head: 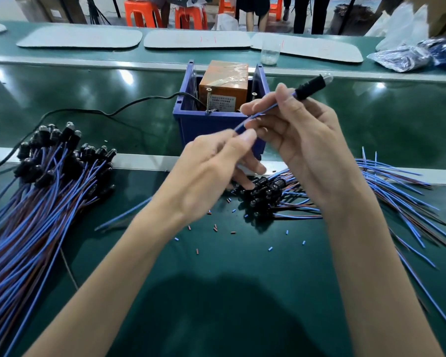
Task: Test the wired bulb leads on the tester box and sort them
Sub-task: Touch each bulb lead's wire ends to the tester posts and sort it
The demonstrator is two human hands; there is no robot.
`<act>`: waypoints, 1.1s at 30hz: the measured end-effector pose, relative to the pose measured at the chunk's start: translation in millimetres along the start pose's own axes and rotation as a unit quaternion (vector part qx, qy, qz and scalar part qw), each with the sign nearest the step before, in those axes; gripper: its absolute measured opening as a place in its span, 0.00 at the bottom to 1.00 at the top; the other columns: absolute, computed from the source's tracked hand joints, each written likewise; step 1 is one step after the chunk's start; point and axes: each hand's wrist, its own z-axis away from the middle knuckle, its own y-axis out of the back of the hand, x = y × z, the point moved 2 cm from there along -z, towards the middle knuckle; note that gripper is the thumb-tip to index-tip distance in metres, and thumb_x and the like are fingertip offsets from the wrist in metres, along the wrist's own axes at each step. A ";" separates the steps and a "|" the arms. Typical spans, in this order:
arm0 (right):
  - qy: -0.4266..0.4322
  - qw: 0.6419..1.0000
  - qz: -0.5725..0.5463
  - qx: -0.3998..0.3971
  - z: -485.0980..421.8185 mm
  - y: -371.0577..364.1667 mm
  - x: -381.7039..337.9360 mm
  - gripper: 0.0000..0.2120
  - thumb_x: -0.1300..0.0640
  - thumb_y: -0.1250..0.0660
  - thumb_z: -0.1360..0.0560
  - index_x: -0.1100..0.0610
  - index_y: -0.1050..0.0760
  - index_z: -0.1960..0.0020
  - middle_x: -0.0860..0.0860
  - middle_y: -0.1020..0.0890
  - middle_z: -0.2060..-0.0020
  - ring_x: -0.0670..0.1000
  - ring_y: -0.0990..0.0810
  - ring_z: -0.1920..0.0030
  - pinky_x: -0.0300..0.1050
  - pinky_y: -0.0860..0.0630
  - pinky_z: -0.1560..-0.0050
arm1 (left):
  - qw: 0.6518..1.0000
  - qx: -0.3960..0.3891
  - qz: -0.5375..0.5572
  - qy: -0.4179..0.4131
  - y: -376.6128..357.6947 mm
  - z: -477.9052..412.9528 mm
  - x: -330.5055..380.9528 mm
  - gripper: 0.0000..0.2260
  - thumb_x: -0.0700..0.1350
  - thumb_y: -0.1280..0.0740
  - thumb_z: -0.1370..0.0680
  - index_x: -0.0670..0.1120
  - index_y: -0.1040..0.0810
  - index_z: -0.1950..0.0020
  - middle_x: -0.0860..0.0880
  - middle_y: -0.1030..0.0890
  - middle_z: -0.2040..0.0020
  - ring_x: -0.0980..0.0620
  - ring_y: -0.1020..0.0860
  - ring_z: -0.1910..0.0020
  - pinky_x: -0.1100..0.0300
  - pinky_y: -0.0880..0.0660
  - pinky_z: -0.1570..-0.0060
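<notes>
Pinching the lower end of one blue-wired lead with a black socket and clear bulb [308,86], the left hand's fingers [245,136] are clamped together on the wire. The right hand's fingers [258,104] are closed on the same wire higher up, just below the socket. The left hand [209,176] and right hand [301,140] hold the lead slanted in the air, bulb uppermost, in front of and apart from the orange tape-wrapped tester box [223,81]. The box sits in a blue plastic bin [204,124]. The bulb appears unlit.

A large aligned bundle of like leads [36,202] lies on the green desk [242,292] to the left. A looser fanned heap [371,186] lies to the right, with small cut insulation scraps [215,228] between them.

Assessment: the bundle is probably the tested, sorted stock and the heap the untested supply. On that reading the task is well advanced but unfinished, and the held lead awaits contact with the box.
</notes>
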 end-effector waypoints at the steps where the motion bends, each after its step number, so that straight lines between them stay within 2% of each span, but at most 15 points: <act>1: 0.001 1.000 0.001 -0.006 0.7 -1.3 -0.1 0.16 0.58 0.44 0.18 0.61 0.24 0.59 0.53 0.16 0.59 0.47 0.19 0.62 0.37 0.24 0.58 | 0.998 -0.014 0.033 0.059 0.2 -2.0 -1.3 0.18 0.57 0.44 0.19 0.48 0.23 0.61 0.50 0.14 0.57 0.52 0.17 0.62 0.65 0.27 0.66; 4: 0.002 0.999 0.022 -0.028 2.7 -4.5 -0.1 0.18 0.56 0.45 0.18 0.61 0.25 0.62 0.52 0.16 0.59 0.47 0.20 0.62 0.37 0.25 0.58 | 0.965 0.016 0.209 0.157 1.4 -7.4 -6.2 0.26 0.60 0.52 0.19 0.44 0.21 0.50 0.48 0.15 0.50 0.54 0.17 0.54 0.67 0.24 0.64; 8: 0.006 0.996 0.073 -0.049 4.7 -5.8 -2.0 0.19 0.51 0.46 0.20 0.57 0.25 0.64 0.50 0.16 0.58 0.47 0.21 0.54 0.39 0.28 0.55 | 0.858 0.108 0.465 0.191 10.3 -11.9 -15.9 0.23 0.55 0.52 0.17 0.41 0.24 0.48 0.45 0.16 0.54 0.52 0.17 0.56 0.63 0.22 0.59; 10: 0.004 0.995 0.077 -0.058 5.0 -5.2 -3.3 0.19 0.50 0.46 0.21 0.56 0.25 0.64 0.49 0.15 0.55 0.46 0.20 0.49 0.42 0.28 0.49 | 0.801 0.148 0.539 0.212 16.6 -12.2 -20.5 0.21 0.53 0.52 0.16 0.42 0.25 0.51 0.46 0.18 0.58 0.51 0.18 0.60 0.61 0.24 0.60; 12: -0.001 0.995 0.066 -0.075 5.4 -5.3 -4.6 0.19 0.50 0.47 0.21 0.55 0.26 0.64 0.49 0.15 0.53 0.48 0.20 0.45 0.45 0.28 0.45 | 0.746 0.197 0.601 0.208 22.6 -12.4 -22.8 0.21 0.51 0.53 0.16 0.42 0.28 0.59 0.46 0.22 0.63 0.51 0.21 0.66 0.60 0.26 0.63; 14: -0.011 0.995 0.029 -0.091 5.4 -6.1 -5.3 0.18 0.51 0.48 0.21 0.56 0.28 0.64 0.51 0.16 0.56 0.52 0.19 0.46 0.48 0.26 0.42 | 0.708 0.238 0.639 0.180 27.9 -13.4 -23.2 0.21 0.50 0.53 0.16 0.44 0.32 0.63 0.48 0.26 0.70 0.52 0.26 0.72 0.61 0.29 0.67; 17: -0.018 0.996 -0.033 -0.085 4.4 -7.3 -5.9 0.16 0.52 0.48 0.21 0.58 0.31 0.62 0.52 0.19 0.67 0.54 0.19 0.59 0.49 0.24 0.44 | 0.684 0.264 0.666 0.138 31.0 -15.7 -23.1 0.19 0.47 0.51 0.16 0.45 0.35 0.65 0.50 0.31 0.74 0.54 0.30 0.75 0.62 0.32 0.65; 20: -0.025 0.998 -0.047 -0.043 2.0 -7.9 -4.4 0.17 0.54 0.47 0.19 0.59 0.30 0.63 0.48 0.29 0.75 0.49 0.29 0.71 0.45 0.23 0.53 | 0.688 0.268 0.664 0.121 28.1 -17.0 -23.0 0.17 0.44 0.49 0.16 0.44 0.34 0.64 0.50 0.31 0.75 0.54 0.30 0.75 0.62 0.31 0.66; 22: -0.041 0.999 -0.035 0.008 0.2 -5.2 -2.5 0.18 0.55 0.46 0.18 0.58 0.30 0.66 0.47 0.37 0.76 0.47 0.37 0.75 0.42 0.24 0.63 | 0.682 0.266 0.674 0.103 27.6 -17.3 -22.7 0.16 0.43 0.49 0.16 0.44 0.34 0.63 0.50 0.32 0.74 0.54 0.31 0.75 0.62 0.32 0.67; 24: -0.058 0.996 -0.022 0.061 -1.0 0.8 -2.5 0.19 0.55 0.45 0.18 0.56 0.32 0.68 0.48 0.43 0.76 0.46 0.44 0.77 0.38 0.32 0.73 | 0.681 0.253 0.683 0.072 30.4 -17.9 -21.4 0.17 0.44 0.50 0.16 0.44 0.34 0.64 0.51 0.34 0.73 0.54 0.33 0.77 0.63 0.35 0.68; 26: -0.073 0.992 -0.006 0.103 -1.5 8.9 -3.7 0.19 0.55 0.45 0.18 0.55 0.34 0.68 0.47 0.45 0.76 0.45 0.46 0.78 0.36 0.41 0.78 | 0.704 0.236 0.669 0.044 34.0 -17.9 -19.4 0.18 0.45 0.49 0.16 0.45 0.35 0.65 0.52 0.37 0.73 0.55 0.37 0.78 0.63 0.37 0.70; 28: -0.084 0.988 0.006 0.131 -2.0 16.7 -5.3 0.19 0.56 0.45 0.19 0.55 0.36 0.69 0.47 0.45 0.77 0.44 0.47 0.78 0.36 0.47 0.79 | 0.757 0.187 0.625 0.027 32.8 -17.8 -16.3 0.18 0.45 0.49 0.17 0.47 0.36 0.66 0.53 0.40 0.74 0.56 0.41 0.78 0.65 0.40 0.74; 29: -0.087 0.986 0.013 0.139 -2.0 19.8 -6.1 0.19 0.56 0.45 0.19 0.55 0.36 0.69 0.46 0.45 0.77 0.44 0.48 0.78 0.36 0.48 0.79 | 0.798 0.151 0.583 0.024 29.5 -17.3 -14.4 0.18 0.46 0.49 0.17 0.48 0.37 0.67 0.53 0.42 0.75 0.57 0.44 0.79 0.65 0.42 0.75; 31: -0.087 0.985 0.036 0.145 -1.9 23.6 -7.2 0.19 0.56 0.44 0.19 0.54 0.36 0.69 0.46 0.44 0.78 0.44 0.48 0.78 0.35 0.48 0.80 | 0.890 0.082 0.447 0.036 18.7 -14.7 -12.8 0.19 0.46 0.48 0.17 0.49 0.39 0.68 0.54 0.44 0.76 0.57 0.46 0.79 0.65 0.47 0.76; 33: -0.081 0.985 0.060 0.137 -1.5 24.1 -7.9 0.19 0.56 0.42 0.19 0.55 0.33 0.69 0.46 0.42 0.78 0.44 0.47 0.78 0.34 0.48 0.81 | 0.952 0.014 0.298 0.064 4.4 -10.6 -13.8 0.19 0.47 0.47 0.17 0.50 0.41 0.69 0.54 0.44 0.75 0.56 0.48 0.77 0.64 0.47 0.77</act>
